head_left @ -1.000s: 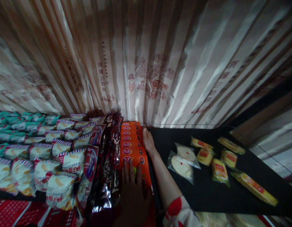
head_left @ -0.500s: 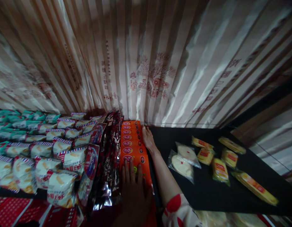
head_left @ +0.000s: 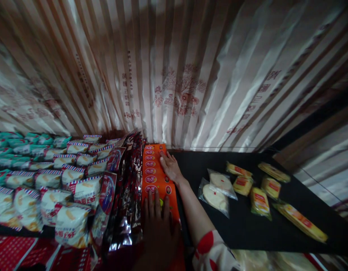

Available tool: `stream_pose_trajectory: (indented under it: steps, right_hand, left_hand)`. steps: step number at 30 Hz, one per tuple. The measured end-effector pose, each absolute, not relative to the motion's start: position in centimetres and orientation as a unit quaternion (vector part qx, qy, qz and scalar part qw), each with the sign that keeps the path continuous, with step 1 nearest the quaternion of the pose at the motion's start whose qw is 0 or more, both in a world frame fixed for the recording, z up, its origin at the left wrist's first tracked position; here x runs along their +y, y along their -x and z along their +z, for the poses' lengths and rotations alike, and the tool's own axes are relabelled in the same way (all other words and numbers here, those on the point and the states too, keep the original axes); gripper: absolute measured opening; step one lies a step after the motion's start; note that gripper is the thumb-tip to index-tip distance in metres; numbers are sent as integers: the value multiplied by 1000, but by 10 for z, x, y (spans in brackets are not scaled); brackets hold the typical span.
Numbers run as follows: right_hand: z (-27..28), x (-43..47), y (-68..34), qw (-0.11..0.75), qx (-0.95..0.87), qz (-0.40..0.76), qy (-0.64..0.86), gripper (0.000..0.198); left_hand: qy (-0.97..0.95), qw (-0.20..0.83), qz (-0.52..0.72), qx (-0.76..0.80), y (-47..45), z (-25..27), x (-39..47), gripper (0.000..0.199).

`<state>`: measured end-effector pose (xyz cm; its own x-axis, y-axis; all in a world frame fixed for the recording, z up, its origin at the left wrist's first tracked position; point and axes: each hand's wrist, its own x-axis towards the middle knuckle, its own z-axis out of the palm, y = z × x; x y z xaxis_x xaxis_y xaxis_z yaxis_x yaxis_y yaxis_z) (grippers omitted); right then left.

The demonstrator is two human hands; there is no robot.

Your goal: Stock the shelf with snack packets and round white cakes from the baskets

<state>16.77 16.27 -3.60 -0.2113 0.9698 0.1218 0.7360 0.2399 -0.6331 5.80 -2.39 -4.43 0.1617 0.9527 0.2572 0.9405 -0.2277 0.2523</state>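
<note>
A column of overlapping orange packets (head_left: 151, 165) with oval labels lies on the black surface, edges lined up. My left hand (head_left: 158, 226), dark in shadow, rests flat on the nearest packet with its fingers spread and pointing away. Farther back, my right hand (head_left: 170, 167) lies over the right edge of the column, fingers extended and touching the packets' upper right side. Neither hand grips anything. Along the column's left side stands a tight row of dark red shiny packets (head_left: 131, 180).
White snack bags (head_left: 73, 224) with striped tops fill the left, with green bags (head_left: 12, 145) behind. On the right, round white flatbreads (head_left: 216, 197) in clear wrap and several yellow packets (head_left: 260, 203) lie on the black table (head_left: 247, 233). A pleated curtain (head_left: 179, 86) hangs behind.
My right hand has shifted left, from beside the column's right edge to on top of the orange packets there. My left hand stays in place.
</note>
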Motion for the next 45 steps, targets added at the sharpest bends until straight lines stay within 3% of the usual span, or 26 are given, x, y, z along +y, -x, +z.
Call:
stream_pose_trajectory:
  steps: [5,9,16,20,23,27,32,40,45]
  right_hand:
    - [-18,157,-163,235,-786,114,560,47]
    - [-9,150,-140,238,-820,119,506,45]
    - [-23,165,-96,134,-827,112,535,50]
    - [-29,169,-91,84,-824,84,554,54]
    - [-29,167,-91,73,-833,75,543,54]
    - [-25,166,-91,59,-831,84,546,53]
    - [-27,167,-89,73,-815,79,569,54]
    - [-27,167,-89,75,-818,89,563,53]
    - [-12,161,-99,175,-820,96,536,53]
  left_hand:
    - [-765,4,186,617,-59,-49,-24,61]
    - [-768,1,188,612,-57,-50,-25,66]
    - [-776,-5,193,600,-52,-43,-29,36]
    - [-777,-1,197,597,-52,-43,-29,33]
    - [-776,5,200,597,-52,-44,-28,38]
    - [-776,12,201,598,-53,-45,-27,57]
    - [-780,10,197,594,-52,-47,-26,69]
    - [-778,8,199,596,-53,-50,-26,65]
    - [-779,10,211,590,-55,-50,-26,58]
